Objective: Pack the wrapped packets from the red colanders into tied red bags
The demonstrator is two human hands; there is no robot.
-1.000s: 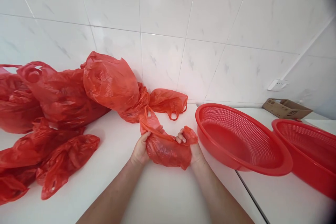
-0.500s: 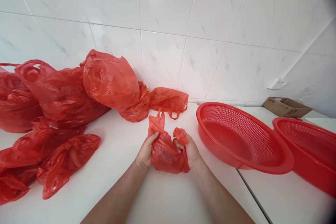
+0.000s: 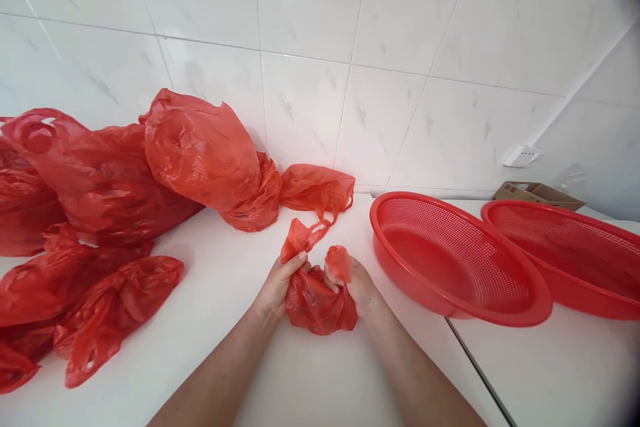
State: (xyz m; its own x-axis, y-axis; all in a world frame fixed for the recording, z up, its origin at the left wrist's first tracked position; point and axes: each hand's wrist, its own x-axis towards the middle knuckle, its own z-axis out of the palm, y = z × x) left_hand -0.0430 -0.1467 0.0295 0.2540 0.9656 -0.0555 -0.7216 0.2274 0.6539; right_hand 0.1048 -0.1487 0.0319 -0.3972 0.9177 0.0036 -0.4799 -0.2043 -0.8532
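Observation:
A small red plastic bag (image 3: 323,307) with a dark, bulky load hangs between my two hands, just above the white table. My left hand (image 3: 280,283) is closed round one upper side of it, thumb on top, and a looped handle sticks up past the thumb. On the other side my right hand (image 3: 357,283) grips the bag's other top end, whose crumpled tip pokes out above the fist. The bag's mouth is gathered between the fists. What lies inside cannot be made out through the plastic.
Large filled red bags (image 3: 200,153) lean by the tiled wall on the left, with smaller red bags (image 3: 120,307) in front. A flatter red bag (image 3: 317,187) lies behind my hands. Right stand a red strainer basket (image 3: 460,317), a second basket (image 3: 590,300) and a cardboard box (image 3: 540,195).
The bag's top has been drawn lower and bunched between my hands. Its left handle now tips to the right. The second basket at the right has shifted back and left.

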